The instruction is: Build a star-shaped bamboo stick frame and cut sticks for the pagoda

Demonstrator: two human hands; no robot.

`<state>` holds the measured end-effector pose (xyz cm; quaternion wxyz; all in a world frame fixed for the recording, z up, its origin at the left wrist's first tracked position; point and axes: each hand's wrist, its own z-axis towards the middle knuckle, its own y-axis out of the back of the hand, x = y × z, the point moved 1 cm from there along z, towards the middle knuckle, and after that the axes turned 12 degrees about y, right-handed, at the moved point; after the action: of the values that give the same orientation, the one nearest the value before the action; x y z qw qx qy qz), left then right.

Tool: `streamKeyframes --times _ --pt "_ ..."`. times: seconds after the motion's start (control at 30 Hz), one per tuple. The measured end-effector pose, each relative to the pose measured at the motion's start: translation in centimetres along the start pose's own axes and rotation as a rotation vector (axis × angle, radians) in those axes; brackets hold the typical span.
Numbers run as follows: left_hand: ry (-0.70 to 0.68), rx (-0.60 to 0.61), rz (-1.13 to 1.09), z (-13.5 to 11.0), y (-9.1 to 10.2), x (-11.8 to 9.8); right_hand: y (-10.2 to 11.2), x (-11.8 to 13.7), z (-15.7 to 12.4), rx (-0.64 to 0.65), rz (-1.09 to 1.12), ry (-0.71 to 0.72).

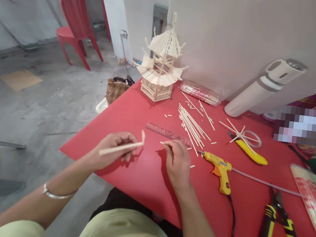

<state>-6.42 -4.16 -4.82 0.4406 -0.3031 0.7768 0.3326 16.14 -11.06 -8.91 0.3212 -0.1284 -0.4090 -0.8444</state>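
My left hand (116,148) is closed around a pale wooden stick (119,148) that has a short piece (143,137) joined at its far end, angled upward. My right hand (176,158) pinches a short wooden stick piece (163,143), with a gap between it and the joined end. Both hands are above the red tabletop (139,174). Just beyond them lies a clear ruler (162,130). A yellow glue gun (219,169) rests to the right of my right hand, and loose wooden sticks (192,125) lie spread out ahead of it.
A pagoda-shaped stick model (162,64) stands at the back corner. To the right are a white tumbler (255,88), a yellow cutter (251,152), a star of crossed sticks (241,135), yellow-black shears (279,216) and packaged sticks (313,201). A red chair (74,22) stands on the floor.
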Motion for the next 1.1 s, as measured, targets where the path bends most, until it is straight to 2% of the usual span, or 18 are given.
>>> streamKeyframes --times 0.07,0.17,0.4,0.6,0.7,0.83,1.0,1.1 --pt "0.111 0.016 -0.259 -0.5 -0.3 -0.3 0.3 -0.2 0.0 -0.068 0.051 -0.015" --pt "0.261 0.043 -0.476 -0.9 -1.0 -0.2 0.4 -0.4 -0.2 -0.081 0.047 -0.014" --pt "0.511 0.072 -0.635 -0.8 -3.0 1.6 0.6 -0.6 -0.4 -0.082 -0.036 0.003" --pt "0.540 0.046 -0.683 0.1 -4.5 1.5 0.4 -0.7 -0.6 -0.011 -0.035 -0.020" --pt "0.540 0.066 -0.579 0.1 -4.2 1.5 0.3 -0.8 -0.6 0.018 -0.074 -0.020" --pt "0.478 0.039 -0.264 -0.5 -3.3 1.8 0.1 -0.8 -0.8 0.029 -0.118 0.009" --pt "0.248 -0.061 0.103 -1.7 -3.2 1.8 -0.4 -0.8 -1.0 0.060 -0.132 0.032" --pt "0.074 -0.222 0.459 -2.6 -3.0 1.8 -0.5 -0.8 -1.2 0.072 -0.151 0.032"
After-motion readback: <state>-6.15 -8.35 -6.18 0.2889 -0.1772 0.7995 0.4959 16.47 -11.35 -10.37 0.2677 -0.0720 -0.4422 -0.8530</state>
